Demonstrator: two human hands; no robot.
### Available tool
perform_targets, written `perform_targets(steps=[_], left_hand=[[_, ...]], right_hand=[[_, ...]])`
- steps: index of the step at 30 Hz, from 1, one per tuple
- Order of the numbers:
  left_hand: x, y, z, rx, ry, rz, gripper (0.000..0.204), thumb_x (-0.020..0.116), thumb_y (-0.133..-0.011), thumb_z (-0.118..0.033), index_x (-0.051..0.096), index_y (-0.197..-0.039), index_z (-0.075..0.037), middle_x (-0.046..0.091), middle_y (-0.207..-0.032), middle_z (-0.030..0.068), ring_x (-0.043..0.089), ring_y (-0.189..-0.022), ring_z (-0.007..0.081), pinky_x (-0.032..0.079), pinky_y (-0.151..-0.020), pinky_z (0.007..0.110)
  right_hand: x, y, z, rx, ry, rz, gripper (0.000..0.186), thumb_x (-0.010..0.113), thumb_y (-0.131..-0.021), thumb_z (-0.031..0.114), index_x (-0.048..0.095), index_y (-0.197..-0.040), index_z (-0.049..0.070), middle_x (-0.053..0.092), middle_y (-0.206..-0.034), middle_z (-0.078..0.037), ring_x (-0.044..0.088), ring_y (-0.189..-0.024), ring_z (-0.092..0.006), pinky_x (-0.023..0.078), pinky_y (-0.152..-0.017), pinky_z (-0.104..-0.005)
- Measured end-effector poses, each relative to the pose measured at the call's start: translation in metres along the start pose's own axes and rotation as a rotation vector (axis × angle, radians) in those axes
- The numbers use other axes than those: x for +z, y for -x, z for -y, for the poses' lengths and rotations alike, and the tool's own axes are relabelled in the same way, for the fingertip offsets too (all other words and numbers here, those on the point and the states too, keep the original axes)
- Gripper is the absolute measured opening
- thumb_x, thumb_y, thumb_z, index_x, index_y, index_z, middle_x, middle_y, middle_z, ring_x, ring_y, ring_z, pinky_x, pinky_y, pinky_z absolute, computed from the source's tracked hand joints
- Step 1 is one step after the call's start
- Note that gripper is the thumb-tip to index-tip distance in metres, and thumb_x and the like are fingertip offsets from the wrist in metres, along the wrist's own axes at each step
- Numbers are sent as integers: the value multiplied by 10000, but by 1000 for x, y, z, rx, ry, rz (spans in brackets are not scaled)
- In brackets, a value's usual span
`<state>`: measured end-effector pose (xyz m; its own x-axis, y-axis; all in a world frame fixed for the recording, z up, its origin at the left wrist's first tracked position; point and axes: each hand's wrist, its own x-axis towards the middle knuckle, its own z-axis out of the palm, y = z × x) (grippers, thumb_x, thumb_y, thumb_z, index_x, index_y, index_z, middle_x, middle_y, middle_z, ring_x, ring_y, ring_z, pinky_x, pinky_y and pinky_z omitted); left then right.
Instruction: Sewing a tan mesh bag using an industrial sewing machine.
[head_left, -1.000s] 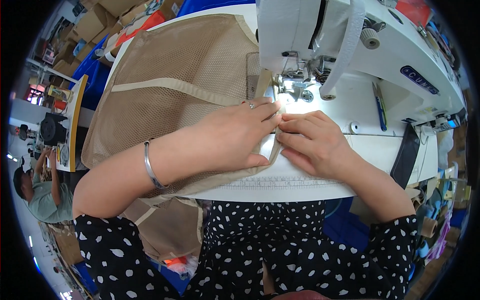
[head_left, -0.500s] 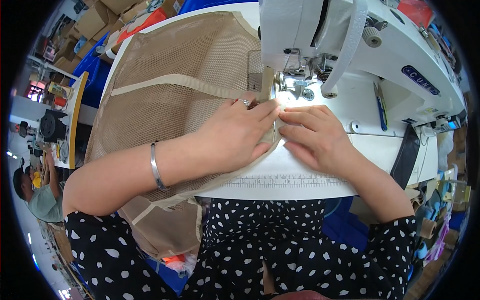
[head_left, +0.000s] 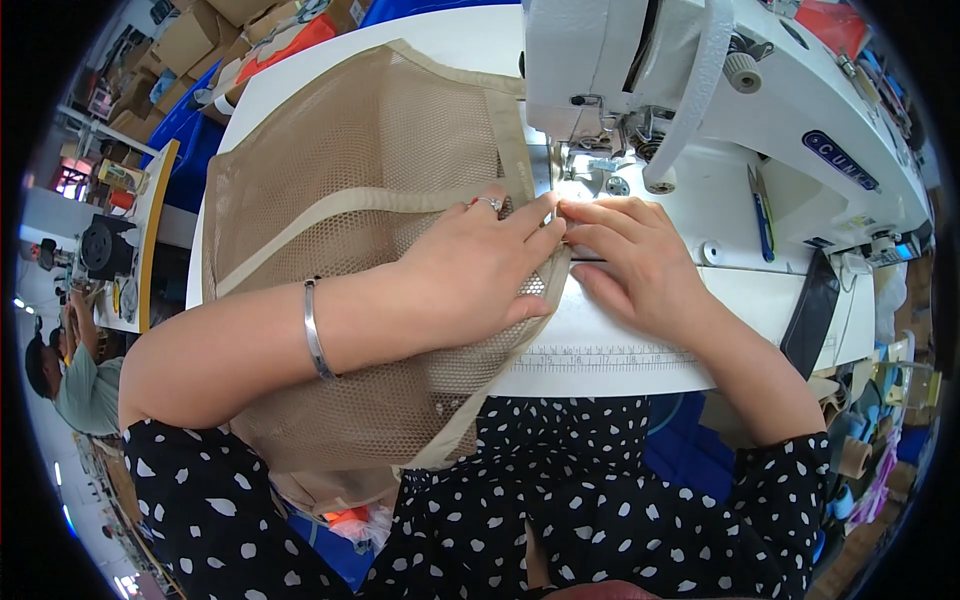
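Note:
A tan mesh fabric piece with a plain woven binding along its edge lies on the white sewing table. Its bound edge runs under the lit presser foot of a white sewing machine. My left hand, with a ring and a bracelet, lies flat on the mesh, fingers stretched toward the presser foot and thumb near the binding. Close against it, my right hand pinches the bound edge just in front of the foot. The fingertips partly hide the edge there. A tan strap crosses the mesh.
Blue-handled thread snips and a small white bobbin lie right of the needle area. A printed ruler runs along the table's front. Blue bins and cardboard boxes stand at far left; a co-worker sits at left.
The mesh has shifted and turned; its far edge has come nearer and more of it hangs over the front edge onto my lap. Both hands stay close to the presser foot.

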<state>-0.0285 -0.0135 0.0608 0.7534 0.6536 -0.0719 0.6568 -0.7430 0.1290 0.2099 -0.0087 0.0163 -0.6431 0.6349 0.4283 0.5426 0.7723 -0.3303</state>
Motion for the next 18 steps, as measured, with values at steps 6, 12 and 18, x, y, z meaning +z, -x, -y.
perform_targets(steps=[6,12,18], left_hand=[[4,-1,0,-7,-98,-56,698,656,-919,-448,490,-1433,-5,462,-1488,171,561,-1159,371,531,-943,430],[10,-2,2,-3,-184,15,670,635,-935,-429,496,-1431,0,475,-1486,145,577,-1146,363,548,-916,416],[11,-3,2,-12,-169,-88,668,656,-931,-387,488,-1445,5,487,-1481,154,551,-1235,409,524,-974,444]], right_hand=[[-2,0,0,31,12,28,292,718,-849,181,681,-1114,64,638,-1330,-79,578,-1198,-272,428,-1021,-433],[-2,-1,0,33,8,29,325,718,-856,196,666,-1147,63,629,-1343,-79,574,-1197,-276,429,-1025,-435],[0,1,-1,56,21,30,387,724,-855,212,649,-1203,60,614,-1370,-76,564,-1213,-280,428,-1036,-441]])
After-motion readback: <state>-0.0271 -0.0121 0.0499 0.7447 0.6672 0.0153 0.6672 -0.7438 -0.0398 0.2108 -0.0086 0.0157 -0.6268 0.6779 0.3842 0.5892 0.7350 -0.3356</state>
